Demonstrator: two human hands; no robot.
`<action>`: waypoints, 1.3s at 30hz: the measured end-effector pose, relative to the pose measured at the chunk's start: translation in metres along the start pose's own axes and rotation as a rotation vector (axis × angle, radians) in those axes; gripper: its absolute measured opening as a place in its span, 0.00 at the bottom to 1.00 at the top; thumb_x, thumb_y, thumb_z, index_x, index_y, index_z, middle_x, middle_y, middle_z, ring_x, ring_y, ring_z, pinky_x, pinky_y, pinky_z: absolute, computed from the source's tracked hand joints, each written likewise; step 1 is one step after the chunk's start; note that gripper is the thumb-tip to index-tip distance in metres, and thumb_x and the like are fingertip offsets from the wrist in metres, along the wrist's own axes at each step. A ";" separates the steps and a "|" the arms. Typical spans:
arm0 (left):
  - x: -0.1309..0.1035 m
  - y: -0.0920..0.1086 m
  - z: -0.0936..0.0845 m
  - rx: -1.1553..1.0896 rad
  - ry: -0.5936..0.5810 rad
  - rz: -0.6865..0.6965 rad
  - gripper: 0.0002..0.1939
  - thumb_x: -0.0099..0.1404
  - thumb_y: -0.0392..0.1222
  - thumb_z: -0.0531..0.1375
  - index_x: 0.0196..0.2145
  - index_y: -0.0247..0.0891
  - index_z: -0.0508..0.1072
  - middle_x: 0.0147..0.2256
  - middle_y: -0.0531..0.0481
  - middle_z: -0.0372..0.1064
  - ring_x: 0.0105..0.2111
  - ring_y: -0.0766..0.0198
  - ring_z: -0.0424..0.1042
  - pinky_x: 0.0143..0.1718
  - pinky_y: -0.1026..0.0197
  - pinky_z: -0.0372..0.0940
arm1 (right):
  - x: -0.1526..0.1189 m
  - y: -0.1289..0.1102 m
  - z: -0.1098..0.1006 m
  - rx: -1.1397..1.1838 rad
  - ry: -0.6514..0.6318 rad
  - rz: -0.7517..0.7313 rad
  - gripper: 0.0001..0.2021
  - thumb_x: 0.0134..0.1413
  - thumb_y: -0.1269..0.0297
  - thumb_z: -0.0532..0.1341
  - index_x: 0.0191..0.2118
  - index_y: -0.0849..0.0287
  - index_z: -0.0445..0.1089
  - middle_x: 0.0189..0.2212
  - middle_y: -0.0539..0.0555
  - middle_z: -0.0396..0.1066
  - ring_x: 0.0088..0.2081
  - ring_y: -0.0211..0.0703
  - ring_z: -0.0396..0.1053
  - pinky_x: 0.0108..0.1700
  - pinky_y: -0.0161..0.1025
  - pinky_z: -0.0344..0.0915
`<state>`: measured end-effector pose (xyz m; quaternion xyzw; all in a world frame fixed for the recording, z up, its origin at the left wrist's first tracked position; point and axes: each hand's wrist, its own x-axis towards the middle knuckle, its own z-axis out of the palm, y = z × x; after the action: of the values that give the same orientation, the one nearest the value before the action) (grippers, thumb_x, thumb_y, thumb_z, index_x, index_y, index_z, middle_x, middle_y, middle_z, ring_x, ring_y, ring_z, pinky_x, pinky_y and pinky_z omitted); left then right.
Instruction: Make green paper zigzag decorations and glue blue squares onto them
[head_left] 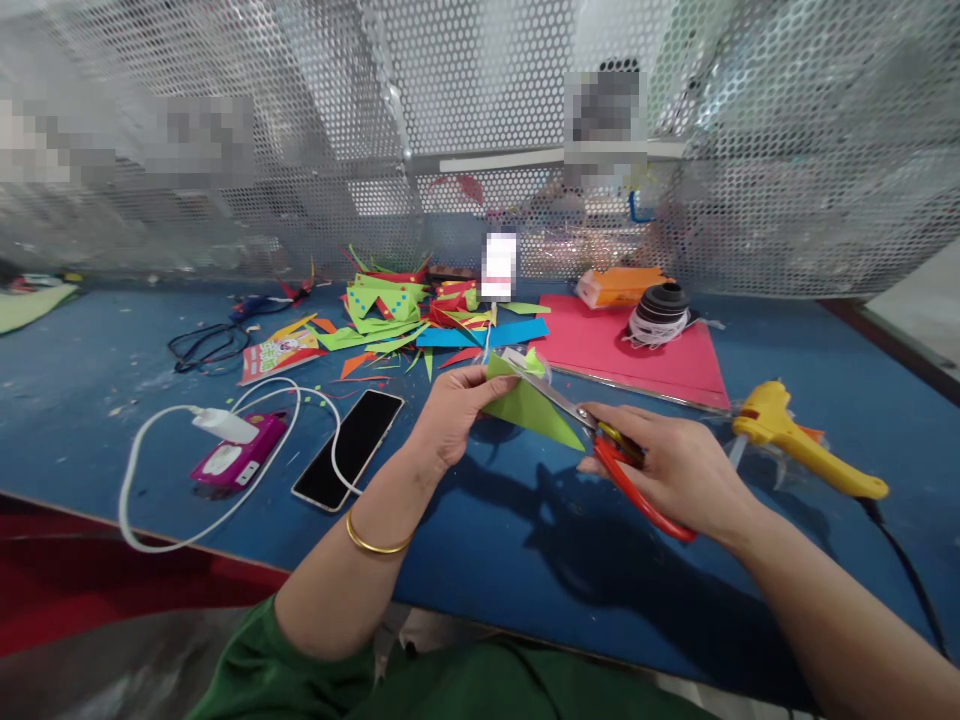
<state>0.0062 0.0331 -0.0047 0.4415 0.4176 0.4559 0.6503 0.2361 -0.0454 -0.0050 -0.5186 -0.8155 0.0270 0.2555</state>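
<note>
In the head view, a wall of perforated silver sheeting (pixel 487 110) stands behind a blue table (pixel 82 400), its surface marked with scuffs and small specks. Near the middle, above the tabletop, the left hand (pixel 454 408) pinches a pointed piece of green paper (pixel 534 412) between thumb and fingers, a gold bangle (pixel 375 547) circling that forearm. The right hand (pixel 671 455) is wrapped around the red handles of a pair of scissors (pixel 556 398), whose blades lie along the upper edge of the green paper. Beyond the hands is a heap of cut strips in green, red, orange and blue, with a green shape with blue dots (pixel 382 300) among them. To the left, a black phone (pixel 349 450) lies beside a purple power socket (pixel 241 455), and a white cable (pixel 131 480) loops around both. To the right, a black spool wound with white string (pixel 658 320) and an orange packet (pixel 624 286) rest on a red sheet (pixel 600 345); nearer the right hand lies a yellow glue gun (pixel 810 445).
</note>
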 end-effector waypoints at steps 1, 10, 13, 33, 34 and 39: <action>0.000 -0.001 0.000 -0.006 -0.002 0.000 0.11 0.48 0.44 0.73 0.29 0.37 0.83 0.30 0.47 0.79 0.29 0.64 0.73 0.33 0.61 0.66 | 0.000 -0.001 0.000 -0.001 0.001 -0.002 0.22 0.63 0.47 0.57 0.51 0.58 0.74 0.32 0.53 0.79 0.24 0.39 0.73 0.25 0.34 0.65; 0.000 -0.001 0.000 -0.031 -0.012 -0.011 0.12 0.46 0.45 0.74 0.28 0.38 0.83 0.28 0.48 0.79 0.28 0.65 0.73 0.33 0.62 0.66 | -0.001 0.000 0.005 -0.008 0.027 -0.013 0.21 0.64 0.46 0.56 0.48 0.57 0.75 0.30 0.52 0.79 0.25 0.40 0.73 0.26 0.35 0.65; 0.000 -0.001 0.000 -0.032 -0.009 -0.020 0.11 0.46 0.44 0.74 0.29 0.37 0.83 0.29 0.47 0.79 0.29 0.64 0.74 0.33 0.62 0.67 | -0.001 0.000 0.006 0.002 0.032 0.000 0.19 0.64 0.48 0.57 0.47 0.55 0.76 0.31 0.52 0.79 0.25 0.41 0.75 0.26 0.35 0.66; 0.004 0.007 -0.007 -0.095 0.079 0.004 0.12 0.47 0.41 0.73 0.31 0.34 0.82 0.30 0.45 0.78 0.29 0.61 0.73 0.30 0.60 0.67 | 0.010 0.033 0.007 0.453 0.255 0.675 0.34 0.47 0.36 0.63 0.50 0.60 0.73 0.25 0.52 0.72 0.20 0.40 0.63 0.24 0.38 0.61; 0.004 0.006 -0.008 -0.091 0.084 0.005 0.13 0.47 0.42 0.73 0.31 0.34 0.82 0.30 0.45 0.77 0.29 0.61 0.72 0.28 0.61 0.66 | 0.012 0.034 0.006 0.307 0.222 0.707 0.32 0.51 0.38 0.61 0.51 0.60 0.72 0.28 0.54 0.75 0.23 0.43 0.68 0.26 0.39 0.62; 0.003 0.006 -0.009 -0.104 0.103 -0.002 0.16 0.48 0.44 0.73 0.33 0.32 0.81 0.31 0.44 0.77 0.29 0.61 0.72 0.23 0.64 0.63 | 0.015 0.043 0.010 -0.350 -0.135 0.822 0.22 0.61 0.51 0.54 0.51 0.61 0.73 0.39 0.66 0.79 0.42 0.61 0.77 0.36 0.45 0.65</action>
<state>-0.0028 0.0389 -0.0019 0.3828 0.4267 0.4985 0.6504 0.2625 -0.0103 -0.0212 -0.8319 -0.5490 0.0217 0.0780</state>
